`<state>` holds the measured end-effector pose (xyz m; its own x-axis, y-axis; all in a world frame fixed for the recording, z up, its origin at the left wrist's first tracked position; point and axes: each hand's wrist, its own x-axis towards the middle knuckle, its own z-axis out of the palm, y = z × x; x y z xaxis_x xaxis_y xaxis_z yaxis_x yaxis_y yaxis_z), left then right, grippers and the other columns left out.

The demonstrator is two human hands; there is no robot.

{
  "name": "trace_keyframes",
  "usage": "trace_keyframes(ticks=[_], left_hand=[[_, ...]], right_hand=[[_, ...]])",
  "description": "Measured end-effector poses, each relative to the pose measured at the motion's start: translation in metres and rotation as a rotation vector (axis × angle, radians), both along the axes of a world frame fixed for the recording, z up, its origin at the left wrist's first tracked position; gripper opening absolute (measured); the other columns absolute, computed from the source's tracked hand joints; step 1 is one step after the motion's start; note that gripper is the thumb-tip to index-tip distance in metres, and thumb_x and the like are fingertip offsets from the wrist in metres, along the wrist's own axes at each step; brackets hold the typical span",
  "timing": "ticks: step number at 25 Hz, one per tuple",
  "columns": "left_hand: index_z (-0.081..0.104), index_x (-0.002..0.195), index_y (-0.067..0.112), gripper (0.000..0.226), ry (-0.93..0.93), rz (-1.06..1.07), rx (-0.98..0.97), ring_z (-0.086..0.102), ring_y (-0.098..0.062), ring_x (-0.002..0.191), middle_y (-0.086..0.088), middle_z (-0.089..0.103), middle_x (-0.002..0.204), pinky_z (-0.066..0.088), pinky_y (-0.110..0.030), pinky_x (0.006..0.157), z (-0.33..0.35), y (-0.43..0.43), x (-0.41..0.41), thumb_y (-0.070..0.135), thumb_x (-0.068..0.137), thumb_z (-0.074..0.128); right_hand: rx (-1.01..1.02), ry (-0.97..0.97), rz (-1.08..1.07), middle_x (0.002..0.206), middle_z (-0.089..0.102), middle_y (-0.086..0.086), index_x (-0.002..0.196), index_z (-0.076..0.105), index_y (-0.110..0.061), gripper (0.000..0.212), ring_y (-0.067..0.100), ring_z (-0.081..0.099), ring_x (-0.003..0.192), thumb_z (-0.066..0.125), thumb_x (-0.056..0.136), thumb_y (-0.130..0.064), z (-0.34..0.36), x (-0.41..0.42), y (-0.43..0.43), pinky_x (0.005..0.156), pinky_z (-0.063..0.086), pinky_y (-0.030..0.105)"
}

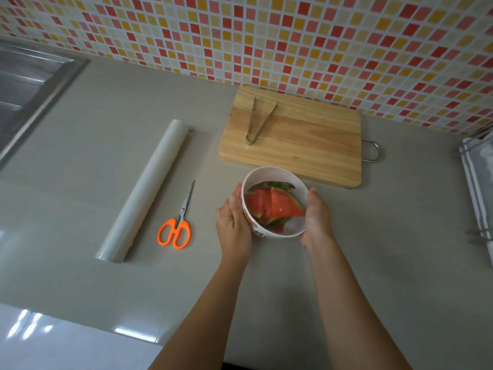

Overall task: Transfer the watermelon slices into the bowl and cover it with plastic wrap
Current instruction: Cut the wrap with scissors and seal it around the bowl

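Much counter lies between the plastic wrap roll and the bowl — so set the bowl flat and steady before reaching left. The left hand and right hand curl round its sides; watermelon slices sit inside, mostly below the rim.

The sink is cut off by the left edge, and the striped cloth by the right edge, so what it lies on cannot be told. The fingers of the right hand go behind the bowl and are hidden. The left hand covers part of the bowl's outer wall, where a small print is too small to read. The watermelon slices overlap, so their number is unclear. Whether the bowl touches the counter cannot be seen.
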<state>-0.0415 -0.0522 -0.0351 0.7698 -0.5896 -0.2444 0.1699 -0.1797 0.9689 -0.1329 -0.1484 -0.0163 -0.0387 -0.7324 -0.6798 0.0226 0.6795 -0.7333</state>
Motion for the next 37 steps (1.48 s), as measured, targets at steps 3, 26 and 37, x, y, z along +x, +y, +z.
trace_keyframes(ticks=[3,26,37], left_hand=[[0.04,0.144,0.025,0.063,-0.144,-0.011,0.235,0.026,-0.012,0.136,-0.002,0.043,0.146,0.016,-0.027,0.111,-0.001,0.01,0.006,0.05,0.095,0.009],[0.051,0.135,0.03,0.077,0.247,-0.388,-0.102,0.055,-0.012,0.121,0.012,0.061,0.129,0.047,-0.031,0.096,0.012,-0.009,0.046,0.074,0.083,0.015],[0.024,0.151,0.024,0.095,0.134,-0.385,0.076,0.027,-0.019,0.143,0.0,0.026,0.158,0.024,-0.037,0.115,0.02,-0.008,0.043,0.08,0.075,0.011]], right_hand=[[-0.051,0.029,0.031,0.094,0.066,0.007,0.084,0.06,-0.02,0.031,0.022,0.063,0.088,0.038,0.096,-0.039,0.001,0.002,0.003,0.083,0.05,0.036],[-0.457,-0.222,0.481,0.145,0.04,0.002,0.13,0.046,-0.031,0.097,0.015,0.039,0.132,0.023,0.058,-0.093,0.001,-0.013,-0.002,0.109,0.031,0.035],[-0.402,0.07,0.744,0.151,0.032,0.003,0.137,0.041,-0.031,0.118,0.021,0.028,0.138,0.005,0.047,-0.098,0.005,-0.013,-0.032,0.114,0.02,0.044]])
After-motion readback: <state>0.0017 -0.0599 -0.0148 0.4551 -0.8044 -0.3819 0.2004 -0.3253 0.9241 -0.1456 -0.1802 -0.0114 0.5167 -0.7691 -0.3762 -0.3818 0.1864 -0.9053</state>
